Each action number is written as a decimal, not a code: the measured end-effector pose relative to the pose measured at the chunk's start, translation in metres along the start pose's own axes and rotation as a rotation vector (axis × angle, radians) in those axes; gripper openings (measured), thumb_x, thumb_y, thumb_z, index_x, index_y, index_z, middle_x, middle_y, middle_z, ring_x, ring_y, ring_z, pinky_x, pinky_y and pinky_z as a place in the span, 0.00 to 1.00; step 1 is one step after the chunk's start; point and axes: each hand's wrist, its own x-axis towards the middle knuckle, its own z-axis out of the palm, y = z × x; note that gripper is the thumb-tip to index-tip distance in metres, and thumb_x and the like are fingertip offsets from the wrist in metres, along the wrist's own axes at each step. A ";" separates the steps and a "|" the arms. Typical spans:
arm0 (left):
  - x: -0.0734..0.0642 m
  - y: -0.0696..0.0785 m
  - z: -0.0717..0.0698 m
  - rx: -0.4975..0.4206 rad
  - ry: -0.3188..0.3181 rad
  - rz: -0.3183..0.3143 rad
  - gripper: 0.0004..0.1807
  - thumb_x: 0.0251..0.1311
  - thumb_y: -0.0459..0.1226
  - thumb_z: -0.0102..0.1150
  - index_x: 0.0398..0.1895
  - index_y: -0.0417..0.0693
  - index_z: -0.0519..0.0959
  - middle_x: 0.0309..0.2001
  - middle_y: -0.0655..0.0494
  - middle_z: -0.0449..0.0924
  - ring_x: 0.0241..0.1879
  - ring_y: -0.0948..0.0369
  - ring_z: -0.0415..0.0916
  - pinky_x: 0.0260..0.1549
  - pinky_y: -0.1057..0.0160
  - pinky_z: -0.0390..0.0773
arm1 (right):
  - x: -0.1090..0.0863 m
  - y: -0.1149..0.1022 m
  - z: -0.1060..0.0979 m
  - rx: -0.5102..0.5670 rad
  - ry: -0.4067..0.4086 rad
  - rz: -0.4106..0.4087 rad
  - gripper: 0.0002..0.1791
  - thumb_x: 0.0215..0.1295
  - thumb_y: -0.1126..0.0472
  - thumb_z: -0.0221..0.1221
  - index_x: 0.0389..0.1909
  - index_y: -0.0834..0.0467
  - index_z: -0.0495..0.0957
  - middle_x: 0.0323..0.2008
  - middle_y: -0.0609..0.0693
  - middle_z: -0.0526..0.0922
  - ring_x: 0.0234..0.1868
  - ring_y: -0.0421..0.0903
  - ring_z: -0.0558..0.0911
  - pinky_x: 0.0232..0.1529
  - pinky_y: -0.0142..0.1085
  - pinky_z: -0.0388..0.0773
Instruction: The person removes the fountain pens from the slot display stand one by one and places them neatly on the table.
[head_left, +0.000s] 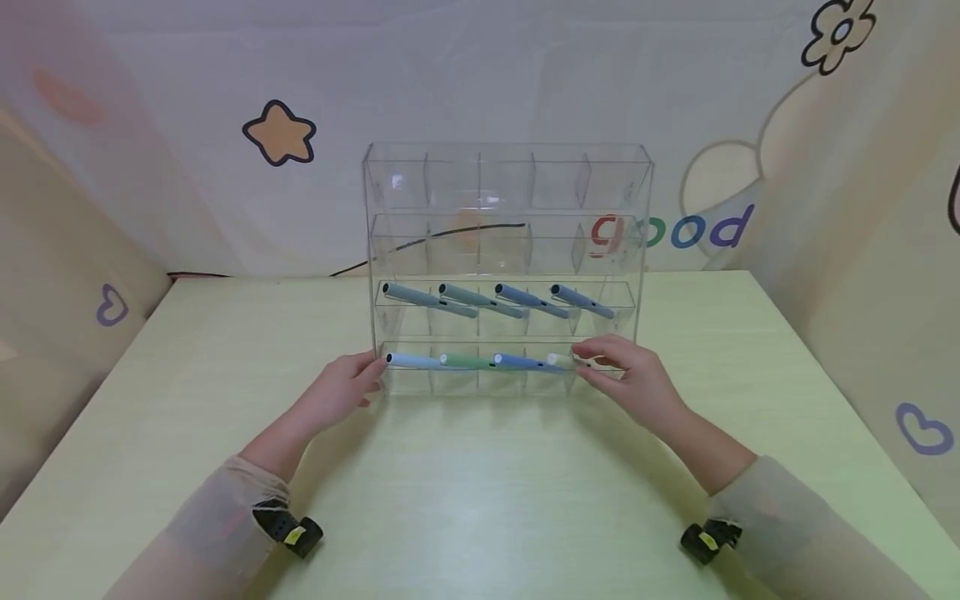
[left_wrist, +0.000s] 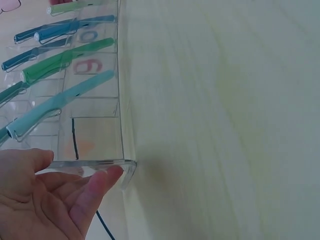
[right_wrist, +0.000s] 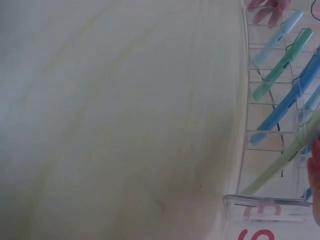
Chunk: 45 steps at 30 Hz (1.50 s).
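Note:
A clear acrylic pen rack with stepped rows of compartments stands on the table. My left hand grips its left side panel low down, thumb and fingers on either side of the edge. At the right end of the bottom row, my right hand pinches a pale green pen that lies slanted in its compartment. Beside it in that row lie a blue pen, a green pen and a light blue pen. The right fingertips are partly cut off in the right wrist view.
Several grey-blue and blue pens lie in the row above. The two upper rows show no pens. A light wooden table extends around the rack, with a printed curtain behind and at both sides.

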 end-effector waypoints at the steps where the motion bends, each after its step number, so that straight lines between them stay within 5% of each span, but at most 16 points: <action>1: 0.001 0.000 0.000 0.008 -0.006 0.003 0.24 0.72 0.41 0.38 0.62 0.31 0.65 0.58 0.32 0.67 0.53 0.42 0.72 0.40 0.55 0.80 | 0.001 0.000 0.001 0.000 -0.006 -0.006 0.15 0.54 0.70 0.64 0.45 0.62 0.81 0.43 0.51 0.82 0.44 0.46 0.80 0.44 0.41 0.79; 8: 0.003 0.002 -0.001 0.013 -0.037 -0.003 0.22 0.72 0.40 0.38 0.59 0.32 0.68 0.56 0.33 0.70 0.53 0.43 0.73 0.41 0.54 0.79 | 0.004 0.002 0.003 -0.077 -0.002 -0.070 0.14 0.52 0.71 0.65 0.42 0.62 0.82 0.40 0.51 0.82 0.41 0.47 0.81 0.39 0.43 0.80; 17: 0.004 0.003 0.000 0.084 -0.039 0.003 0.21 0.73 0.40 0.37 0.57 0.32 0.69 0.54 0.33 0.72 0.51 0.44 0.74 0.40 0.54 0.80 | 0.007 0.005 0.004 -0.275 0.055 -0.283 0.16 0.46 0.71 0.69 0.39 0.59 0.83 0.37 0.49 0.83 0.35 0.44 0.83 0.31 0.39 0.81; 24: 0.006 0.005 0.002 0.198 -0.053 0.036 0.19 0.73 0.40 0.36 0.50 0.33 0.71 0.46 0.36 0.77 0.44 0.48 0.78 0.37 0.55 0.80 | 0.006 0.008 -0.003 -0.264 0.149 -0.292 0.16 0.43 0.72 0.70 0.37 0.62 0.83 0.36 0.51 0.83 0.35 0.46 0.83 0.28 0.30 0.80; 28: 0.006 0.005 0.001 0.245 -0.046 0.053 0.19 0.73 0.39 0.35 0.49 0.32 0.71 0.44 0.37 0.78 0.38 0.51 0.79 0.33 0.57 0.78 | 0.008 0.004 -0.008 -0.252 0.177 -0.320 0.17 0.42 0.73 0.70 0.37 0.63 0.83 0.36 0.52 0.83 0.36 0.46 0.82 0.37 0.20 0.75; 33: 0.006 0.005 -0.001 0.249 -0.047 0.059 0.21 0.72 0.39 0.34 0.55 0.30 0.68 0.45 0.35 0.78 0.34 0.53 0.78 0.31 0.58 0.77 | 0.010 -0.005 -0.014 -0.218 0.230 -0.357 0.18 0.40 0.76 0.70 0.36 0.65 0.82 0.35 0.54 0.83 0.35 0.48 0.82 0.42 0.18 0.72; 45: 0.003 0.003 -0.008 0.088 -0.117 0.028 0.24 0.72 0.38 0.31 0.61 0.27 0.62 0.61 0.29 0.62 0.53 0.42 0.72 0.42 0.53 0.79 | 0.012 -0.026 -0.029 -0.090 0.341 -0.299 0.18 0.42 0.80 0.67 0.38 0.66 0.82 0.36 0.56 0.83 0.37 0.35 0.77 0.39 0.19 0.72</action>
